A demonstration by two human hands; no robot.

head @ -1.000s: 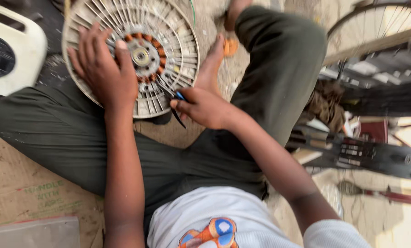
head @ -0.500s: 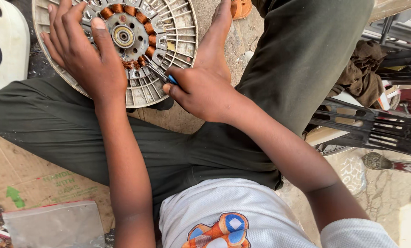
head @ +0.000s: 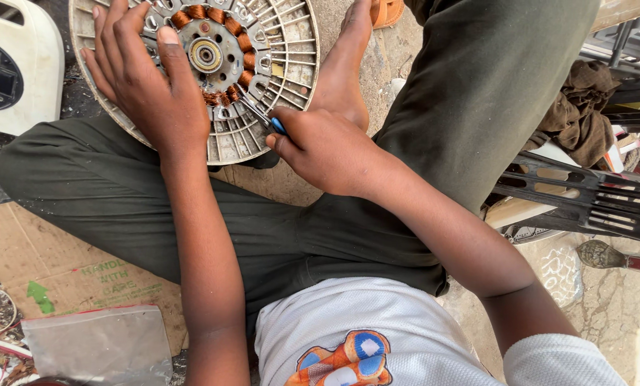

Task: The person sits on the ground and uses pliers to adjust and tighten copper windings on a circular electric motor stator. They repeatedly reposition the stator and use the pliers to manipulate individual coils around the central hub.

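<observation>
Ground: flattened brown cardboard [head: 62, 264], seven o'clock.
Right hand [head: 327, 150]: clenched around blue-handled metal tool [head: 266, 120], tip among windings.
Left hand [head: 145, 78]: spread flat, pressing down round grey ribbed motor disc with copper coils [head: 263, 57], twelve o'clock.
Progress: coils remain mounted.

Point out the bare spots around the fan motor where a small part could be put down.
Free: cardboard between the left leg and the clear plastic bag; cracked ground below the black slatted frame. Crowded: the motor disc under the left hand, and the right hand with its blue-handled tool.
</observation>
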